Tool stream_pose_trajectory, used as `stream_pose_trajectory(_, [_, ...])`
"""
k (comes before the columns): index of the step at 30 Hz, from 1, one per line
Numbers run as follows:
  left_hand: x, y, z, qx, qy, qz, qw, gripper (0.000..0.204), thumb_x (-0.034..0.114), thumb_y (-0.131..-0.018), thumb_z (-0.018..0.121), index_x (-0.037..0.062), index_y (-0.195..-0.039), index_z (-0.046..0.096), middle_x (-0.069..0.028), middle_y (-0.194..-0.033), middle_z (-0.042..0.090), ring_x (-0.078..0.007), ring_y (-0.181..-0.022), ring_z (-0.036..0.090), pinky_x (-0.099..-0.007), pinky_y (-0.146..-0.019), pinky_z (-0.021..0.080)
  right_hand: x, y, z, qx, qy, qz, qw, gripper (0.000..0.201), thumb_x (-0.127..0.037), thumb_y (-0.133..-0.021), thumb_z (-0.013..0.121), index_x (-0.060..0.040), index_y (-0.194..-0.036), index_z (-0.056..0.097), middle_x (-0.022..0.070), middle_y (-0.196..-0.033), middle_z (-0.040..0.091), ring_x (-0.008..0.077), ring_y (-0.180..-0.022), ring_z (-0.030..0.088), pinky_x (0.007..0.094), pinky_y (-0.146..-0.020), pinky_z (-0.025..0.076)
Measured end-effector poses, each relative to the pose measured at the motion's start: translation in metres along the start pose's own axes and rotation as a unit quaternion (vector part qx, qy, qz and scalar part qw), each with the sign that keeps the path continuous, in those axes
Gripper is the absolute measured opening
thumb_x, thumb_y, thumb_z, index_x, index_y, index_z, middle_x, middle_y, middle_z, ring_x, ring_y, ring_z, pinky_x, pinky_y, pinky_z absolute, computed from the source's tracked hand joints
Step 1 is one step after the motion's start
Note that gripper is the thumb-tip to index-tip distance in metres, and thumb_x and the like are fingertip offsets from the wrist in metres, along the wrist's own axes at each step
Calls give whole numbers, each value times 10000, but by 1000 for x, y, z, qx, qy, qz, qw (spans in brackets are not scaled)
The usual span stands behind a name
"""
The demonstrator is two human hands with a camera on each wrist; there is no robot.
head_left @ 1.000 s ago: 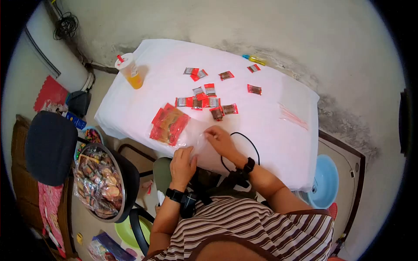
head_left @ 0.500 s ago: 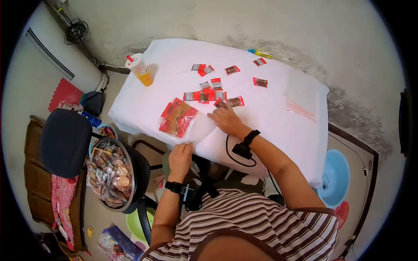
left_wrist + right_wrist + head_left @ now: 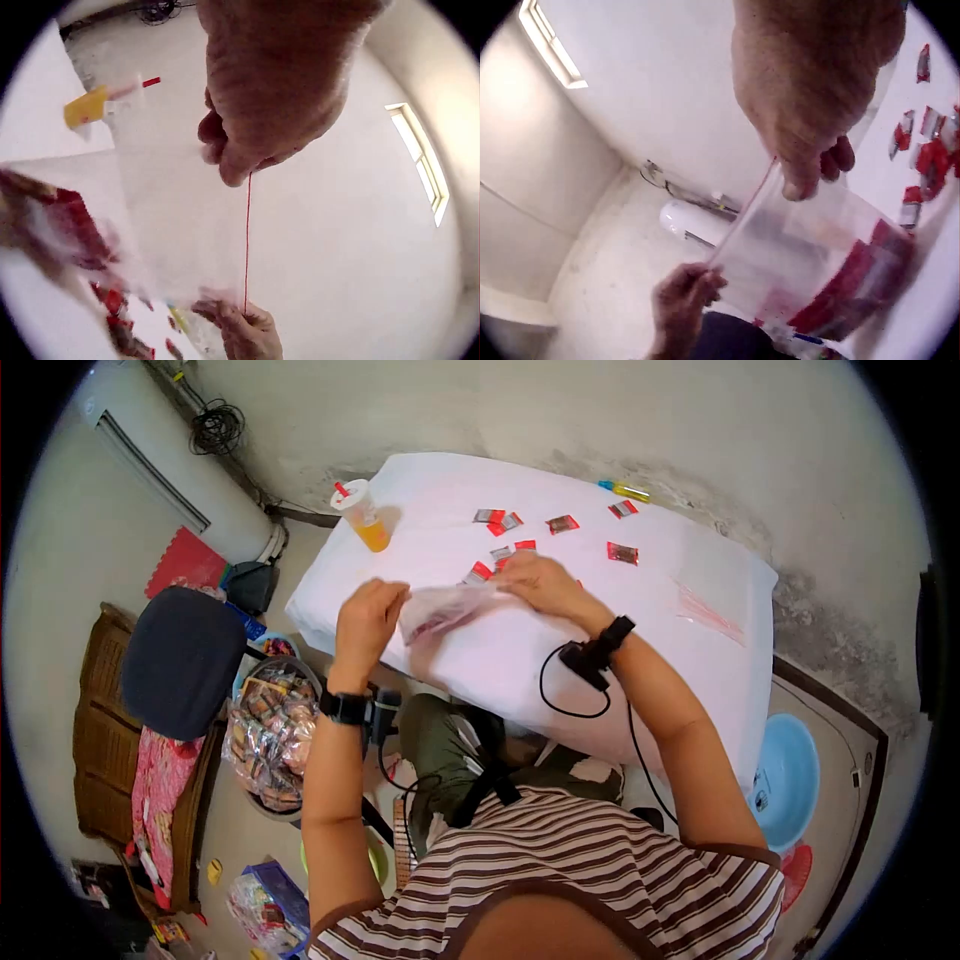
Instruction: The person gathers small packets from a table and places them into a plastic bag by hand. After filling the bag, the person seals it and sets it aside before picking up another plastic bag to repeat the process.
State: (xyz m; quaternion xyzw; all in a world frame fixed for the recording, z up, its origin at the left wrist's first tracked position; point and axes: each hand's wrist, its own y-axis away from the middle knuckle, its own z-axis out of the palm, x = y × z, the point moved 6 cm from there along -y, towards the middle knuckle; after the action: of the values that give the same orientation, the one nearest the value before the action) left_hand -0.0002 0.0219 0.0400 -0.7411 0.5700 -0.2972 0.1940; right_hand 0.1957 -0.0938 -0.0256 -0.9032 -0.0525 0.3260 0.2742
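Observation:
A clear zip bag [image 3: 445,610] with a red seal line hangs stretched between both hands above the table's front edge. Red-wrapped packets [image 3: 855,277] lie in its lower part in the right wrist view. The left hand [image 3: 368,622] pinches one top corner, its fingers curled, as the left wrist view [image 3: 277,97] also shows. My right hand [image 3: 545,585] pinches the opposite corner; in the right wrist view [image 3: 810,97] thumb and fingers close on the seal edge. Behind the bag, small red-and-brown packets [image 3: 622,553] are scattered on the white table [image 3: 690,690], some partly hidden by the right hand.
A cup of orange drink [image 3: 367,525] stands at the table's back left. A flat bag with a red seal [image 3: 712,615] lies on the right, a yellow bottle [image 3: 630,492] at the back edge. A bin of wrapped items [image 3: 275,740] and a dark chair [image 3: 183,663] are left.
The bag with its packets has been lifted off the table. The left hand rose and now holds one corner; the right hand moved from the loose packets' edge and grips the other.

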Motion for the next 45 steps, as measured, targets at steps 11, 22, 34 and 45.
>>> stream_pose_trajectory(11, [-10, -6, 39, -81, 316, -150, 933, 80, 51, -787, 644, -6, -844, 645, -33, -764, 614, -93, -696, 540, -222, -634, 438, -10, 9, -62, -20, -222, 199, 954, 135, -136, -826, 591, -16, -813, 651, 6, -728, 609, 80, -712, 536, 223, -673, 427])
stream_pose_trajectory(22, [9, -4, 53, -100, 350, -132, 922, 95, 70, -795, 638, -9, -847, 643, -41, -753, 608, -90, -673, 529, -222, -612, 429, -8, 54, -74, -17, -185, 255, 949, 155, -138, -839, 599, 10, -882, 617, 36, -763, 615, 88, -682, 566, 230, -623, 472])
stream_pose_trajectory(34, [-3, 6, 43, -51, 340, -183, 921, 89, 68, -834, 584, -8, -871, 613, 1, -749, 573, -64, -682, 496, -199, -627, 418, -7, 50, -74, 54, -175, 264, 947, 113, -94, -823, 616, 7, -872, 633, 23, -799, 627, 70, -752, 554, 225, -698, 460])
stream_pose_trajectory(45, [-10, 7, 48, -19, 334, -194, 922, 78, 67, -844, 563, 3, -883, 584, 20, -754, 555, -62, -702, 477, -202, -662, 411, 0, 41, -71, 80, -152, 215, 961, 121, -121, -822, 617, -8, -862, 624, 9, -819, 623, 66, -754, 544, 225, -669, 447])
